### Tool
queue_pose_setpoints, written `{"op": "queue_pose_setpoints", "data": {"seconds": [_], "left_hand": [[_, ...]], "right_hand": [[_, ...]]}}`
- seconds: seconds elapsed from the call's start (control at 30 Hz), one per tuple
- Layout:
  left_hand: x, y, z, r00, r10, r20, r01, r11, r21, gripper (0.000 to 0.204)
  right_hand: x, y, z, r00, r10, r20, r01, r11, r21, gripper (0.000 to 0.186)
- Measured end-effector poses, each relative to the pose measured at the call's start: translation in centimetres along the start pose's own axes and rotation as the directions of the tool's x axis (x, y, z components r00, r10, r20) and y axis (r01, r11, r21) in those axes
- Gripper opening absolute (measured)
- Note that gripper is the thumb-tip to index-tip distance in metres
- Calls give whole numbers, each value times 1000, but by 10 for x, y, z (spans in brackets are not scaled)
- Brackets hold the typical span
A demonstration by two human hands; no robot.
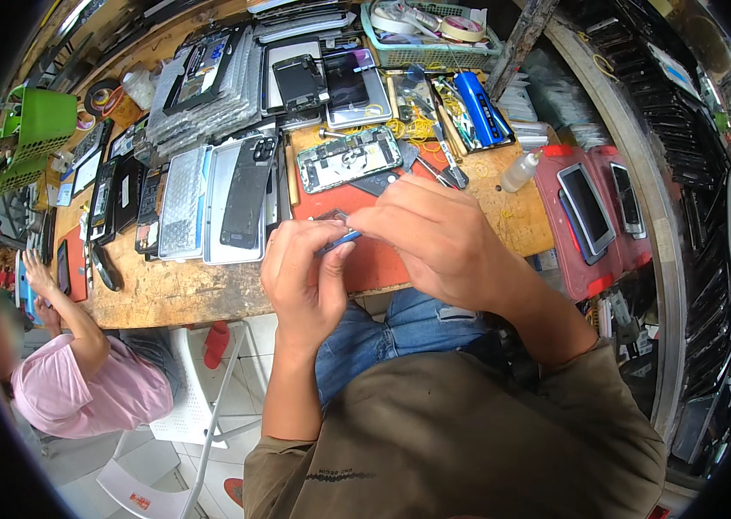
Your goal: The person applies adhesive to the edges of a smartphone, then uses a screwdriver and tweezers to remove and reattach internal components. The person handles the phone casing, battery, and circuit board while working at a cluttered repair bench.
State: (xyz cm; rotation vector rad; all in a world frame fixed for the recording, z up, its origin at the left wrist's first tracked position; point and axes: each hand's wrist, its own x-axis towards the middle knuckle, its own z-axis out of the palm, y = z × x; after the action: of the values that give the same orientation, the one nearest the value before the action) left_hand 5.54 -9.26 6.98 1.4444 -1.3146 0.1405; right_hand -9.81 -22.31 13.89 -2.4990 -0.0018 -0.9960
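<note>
In front of me, above the bench's near edge, my left hand (305, 270) pinches a small blue piece (338, 241) between thumb and fingers. My right hand (434, 242) meets it there, its fingertips closed at the piece's upper end. Whether they grip the piece or something tiny on it is hidden. Under both hands lies an orange-red mat (374, 269). Just beyond them rests an opened phone (350, 159) with its inner boards showing. A dark phone back cover (249, 192) leans on a white tray to the left.
Bubble-wrapped screens (210, 95) are stacked at the back left. A blue cylinder (479, 108), tweezers (443, 166) and a dropper bottle (520, 172) lie to the right, beside a red case (573, 251) holding tablets. At far left a person in a pink shirt (89, 381) sits at the bench.
</note>
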Motion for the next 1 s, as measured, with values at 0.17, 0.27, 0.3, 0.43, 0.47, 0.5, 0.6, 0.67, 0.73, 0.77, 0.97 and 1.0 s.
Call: {"op": "queue_pose_setpoints", "data": {"seconds": [0.17,0.27,0.3,0.43,0.47,0.5,0.6,0.67,0.73,0.77,0.97,1.0], "left_hand": [[7,-2,1,1000,-17,-23,17,1000,-23,11],[10,-3,2,999,-31,-24,30,999,-16,10],[11,-3,3,999,-37,-25,36,999,-22,10],[13,-5,3,1000,-16,-25,16,1000,-11,11],[13,-5,3,1000,-18,-22,18,1000,-10,11],[13,-5,2,1000,-25,-18,24,1000,-20,11],[13,-5,1,999,-30,-18,29,999,-20,10],[14,-4,1,999,-27,-21,27,999,-17,11],[14,-5,2,999,-26,-23,25,999,-19,11],[14,-5,2,999,-26,-22,25,1000,-16,11],[17,-6,4,1000,23,-10,-23,1000,-12,12],[18,-6,4,1000,23,-9,-23,1000,-19,13]], "right_hand": [[6,8,2,999,-43,-1,43,999,-3,32],[7,11,2,999,-44,1,44,999,-15,30],[7,11,2,999,-46,-5,46,999,-17,30],[7,10,2,998,-57,-15,57,998,-36,28],[7,10,2,998,-64,-20,63,997,-46,28],[8,10,2,997,-69,-24,68,996,-55,28],[10,9,1,997,-75,-25,73,995,-64,28],[11,9,0,997,-71,-8,71,995,-74,26],[12,8,-2,998,-64,24,66,993,-96,24],[13,6,-3,996,-81,42,86,988,-132,22],[14,-6,-1,981,-151,118,182,928,-326,12],[15,-5,-2,981,-151,124,185,923,-336,11]]}}
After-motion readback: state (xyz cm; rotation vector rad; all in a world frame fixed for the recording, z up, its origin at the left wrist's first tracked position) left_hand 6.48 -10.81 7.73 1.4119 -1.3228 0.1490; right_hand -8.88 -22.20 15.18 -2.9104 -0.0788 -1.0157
